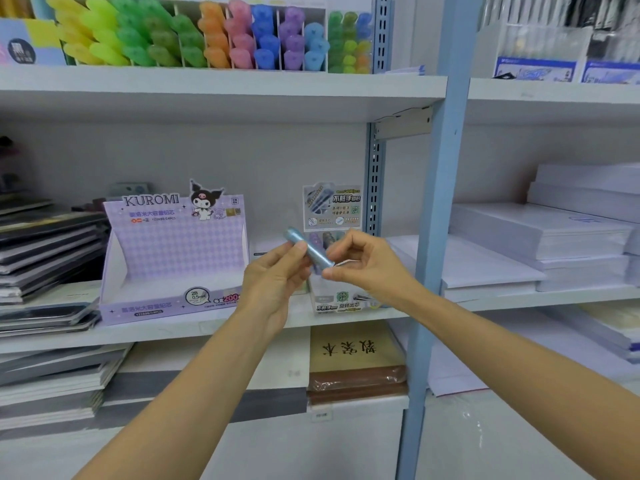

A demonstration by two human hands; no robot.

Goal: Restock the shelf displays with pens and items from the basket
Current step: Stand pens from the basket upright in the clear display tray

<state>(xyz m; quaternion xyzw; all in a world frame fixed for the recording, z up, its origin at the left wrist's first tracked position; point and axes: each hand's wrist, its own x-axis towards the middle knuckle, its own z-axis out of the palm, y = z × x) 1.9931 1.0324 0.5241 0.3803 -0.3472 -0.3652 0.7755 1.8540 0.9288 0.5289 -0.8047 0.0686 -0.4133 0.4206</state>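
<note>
Held in the air before the middle white shelf (207, 329): a small, glittery light-blue cylindrical tube (313, 249). My left hand (277, 277) pinches its middle and my right hand (369, 261) its lower end, fingers (341, 251) curled on it. The long axis slants, with the upper end pointing up-left toward the purple KUROMI cardboard display box (173, 251). A small white-and-green display carton (332, 207) stands just behind.

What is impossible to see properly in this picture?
Head view only:
Basket: outside the frame.
Blue tube: partly covered by the left hand and right hand; any label is blurred.
Small display box: both hands hide most of its contents.
Kuromi box: its front wall hides the bottom, so remaining stock cannot be told.
</note>
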